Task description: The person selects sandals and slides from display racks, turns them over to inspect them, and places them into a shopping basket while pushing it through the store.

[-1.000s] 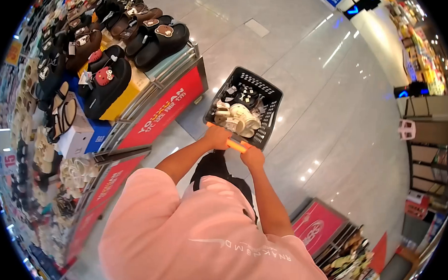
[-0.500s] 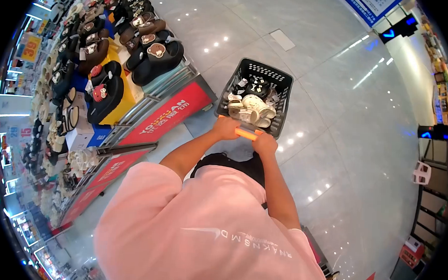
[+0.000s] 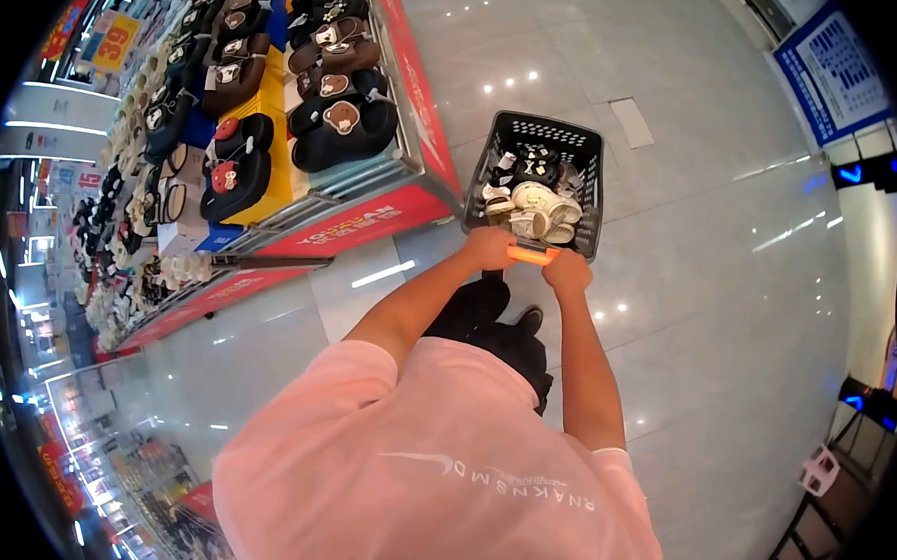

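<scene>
Both of my hands grip the orange handle [image 3: 533,255] of a dark plastic shopping basket [image 3: 593,186]. My left hand [image 3: 491,248] is wrapped round the handle's left end, and my right hand [image 3: 568,272] closes on its right end. Inside the basket lie several cream clogs [image 3: 538,201] and black clogs [image 3: 535,166] with small charms, heaped together. The basket is out in front of me, just right of the display corner. What carries the basket from below is hidden.
To the left stands a shoe display [image 3: 290,238] with red panels, stacked with black and brown slippers [image 3: 343,130]. Glossy grey tile floor [image 3: 689,280] stretches ahead and right. A blue notice board [image 3: 836,72] stands at the far right, and a pink stool [image 3: 819,469] lower right.
I have advanced along the floor with the basket, and the display's end now lies beside it. The notice board shows more fully, and my legs have shifted in a step. Both hands keep their grip.
</scene>
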Available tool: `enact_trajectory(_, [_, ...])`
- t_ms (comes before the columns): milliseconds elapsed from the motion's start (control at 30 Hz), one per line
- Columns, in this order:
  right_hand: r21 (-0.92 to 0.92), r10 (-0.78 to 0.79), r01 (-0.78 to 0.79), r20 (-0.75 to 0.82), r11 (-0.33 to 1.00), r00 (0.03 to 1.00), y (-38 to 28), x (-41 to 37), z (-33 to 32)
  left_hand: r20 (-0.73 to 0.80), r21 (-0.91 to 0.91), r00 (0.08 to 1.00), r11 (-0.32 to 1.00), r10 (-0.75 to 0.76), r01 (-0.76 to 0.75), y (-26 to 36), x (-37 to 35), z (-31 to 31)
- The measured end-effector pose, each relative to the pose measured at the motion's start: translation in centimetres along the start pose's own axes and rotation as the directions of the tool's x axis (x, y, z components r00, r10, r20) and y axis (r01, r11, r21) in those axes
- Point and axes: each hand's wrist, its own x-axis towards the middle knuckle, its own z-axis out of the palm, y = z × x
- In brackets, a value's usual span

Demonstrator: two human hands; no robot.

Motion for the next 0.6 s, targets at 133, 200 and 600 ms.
enact_trajectory(133, [-0.043,-0.012,0.01,-0.039,0.999,0.999,-1.7,5.6,-2.3,-0.224,-0.069,0.965,0.985,0.137,-0.156,-1.8,4.0,-1.9])
enact_trajectory(200, [-0.08,-0.026,0.023,-0.038,0.997,0.999,-2.7,8.7,-2.9,-0.485,-0.159,0.864,0.958,0.134,-0.238,-3.2,4.0,-3.5])
enact_trajectory(600, [-0.24,-0.308,0.286,-0.058,0.928,0.95,-6.1,25.7,-7.0,-0.809,-0.511,0.223,0.839,-0.543,0.189,-17.5,-3.4,-17.9])
